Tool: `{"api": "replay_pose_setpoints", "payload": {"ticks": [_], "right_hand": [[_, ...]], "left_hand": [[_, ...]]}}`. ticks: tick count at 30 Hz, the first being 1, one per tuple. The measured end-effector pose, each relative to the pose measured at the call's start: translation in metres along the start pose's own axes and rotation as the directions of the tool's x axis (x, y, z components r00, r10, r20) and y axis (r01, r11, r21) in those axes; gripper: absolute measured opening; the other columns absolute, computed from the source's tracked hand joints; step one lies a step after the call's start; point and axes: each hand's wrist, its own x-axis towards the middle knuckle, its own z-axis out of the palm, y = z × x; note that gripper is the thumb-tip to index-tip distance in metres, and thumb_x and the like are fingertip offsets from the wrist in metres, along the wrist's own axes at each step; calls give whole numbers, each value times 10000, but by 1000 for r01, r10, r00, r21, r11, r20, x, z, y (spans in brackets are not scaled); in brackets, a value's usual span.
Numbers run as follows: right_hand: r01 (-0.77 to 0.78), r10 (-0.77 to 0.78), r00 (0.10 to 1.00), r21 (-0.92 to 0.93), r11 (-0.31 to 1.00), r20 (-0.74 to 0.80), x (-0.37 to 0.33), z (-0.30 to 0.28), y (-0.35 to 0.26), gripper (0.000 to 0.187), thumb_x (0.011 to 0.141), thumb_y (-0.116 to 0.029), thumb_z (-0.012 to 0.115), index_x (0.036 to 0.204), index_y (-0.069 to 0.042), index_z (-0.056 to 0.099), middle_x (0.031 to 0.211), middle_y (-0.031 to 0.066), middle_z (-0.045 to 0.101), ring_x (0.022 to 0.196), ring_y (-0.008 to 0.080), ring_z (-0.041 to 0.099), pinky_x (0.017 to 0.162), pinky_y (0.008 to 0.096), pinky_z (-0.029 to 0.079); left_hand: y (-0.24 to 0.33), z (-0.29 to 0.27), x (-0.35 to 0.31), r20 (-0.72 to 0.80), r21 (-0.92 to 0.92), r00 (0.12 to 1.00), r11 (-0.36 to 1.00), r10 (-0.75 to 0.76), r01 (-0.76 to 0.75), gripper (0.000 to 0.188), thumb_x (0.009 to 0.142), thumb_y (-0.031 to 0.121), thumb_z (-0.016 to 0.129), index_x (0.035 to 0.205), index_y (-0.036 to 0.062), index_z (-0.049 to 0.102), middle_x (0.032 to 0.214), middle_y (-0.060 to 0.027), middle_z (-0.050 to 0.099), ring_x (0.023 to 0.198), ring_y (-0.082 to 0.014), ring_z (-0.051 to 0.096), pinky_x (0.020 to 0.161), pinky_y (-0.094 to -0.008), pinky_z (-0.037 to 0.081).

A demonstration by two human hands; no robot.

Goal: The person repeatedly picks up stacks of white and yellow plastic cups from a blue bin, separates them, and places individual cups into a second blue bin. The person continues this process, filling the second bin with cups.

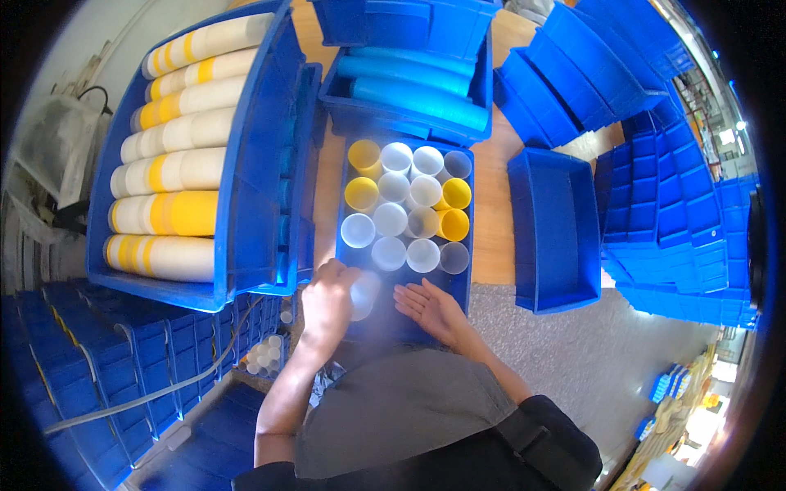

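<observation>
A translucent white plastic cup (pixel 363 296) is in my left hand (pixel 327 304), the fingers closed at its left side. The cup is over the near left part of a blue crate (pixel 393 321). Rows of open-topped cups stand upright in the crate's far part, white ones (pixel 390 219), yellow ones (pixel 453 224) and greyish ones (pixel 454 257). Above the crate's near right part my right hand (pixel 430 309) is open, palm turned inward and fingers stretched out, holding nothing. It is a short way to the right of the held cup.
At left, a large blue crate (pixel 223 221) holds long stacks of white and yellow cups (pixel 168 170). Another crate with blue stacks (pixel 417 100) stands behind. On the right are a blue bin (pixel 558 233) and nested blue bins (pixel 655 204). The wooden table (pixel 493 204) shows between them.
</observation>
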Motion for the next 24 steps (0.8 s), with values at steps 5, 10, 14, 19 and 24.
{"api": "replay_pose_setpoints", "payload": {"ticks": [5, 10, 14, 19, 24], "right_hand": [[38, 39, 977, -355, 934, 208, -22, 46, -27, 456, 1036, -283, 524, 1373, 21, 474, 1351, 189, 588, 1184, 307, 614, 1036, 432, 486], [814, -482, 581, -484, 322, 656, -8, 210, -90, 348, 1002, -143, 612, 1321, -38, 523, 1204, 86, 630, 1099, 172, 630, 963, 329, 511], [701, -293, -49, -176, -691, 955, 64, 382, -119, 396, 924, -149, 686, 1281, -29, 565, 1136, 121, 656, 1046, 210, 646, 933, 347, 510], [-6, -369, 320, -387, -922, 873, 180, 500, -139, 591, 812, -335, 784, 1286, -45, 584, 1319, 167, 600, 1207, 337, 593, 976, 454, 496], [135, -413, 537, -558, -819, 736, 199, 516, -142, 666, 768, -371, 825, 1287, -27, 589, 1214, 176, 663, 1130, 313, 643, 950, 424, 508]], "left_hand": [[-27, 48, 24, 17, 241, 998, 969, -52, 47, 221, 796, 28, 647, 996, 105, 703, 923, -92, 658, 893, -289, 674, 660, -397, 578], [-29, 23, 6, -191, -95, 979, 994, -77, 59, 250, 794, 122, 751, 1036, 91, 696, 962, -126, 690, 877, -330, 677, 723, -421, 565], [-29, -20, -24, -217, -290, 972, 957, -90, 23, 136, 838, 94, 686, 972, 89, 705, 883, -145, 685, 775, -341, 679, 660, -439, 561], [-49, -41, -75, -72, -470, 966, 863, -247, 185, 222, 893, 176, 723, 1089, 70, 725, 851, -118, 721, 708, -260, 705, 651, -392, 559], [-76, -63, -110, 162, -597, 881, 667, -444, 445, 217, 917, 194, 702, 1098, 78, 731, 932, -124, 750, 743, -244, 727, 688, -366, 575]]}}
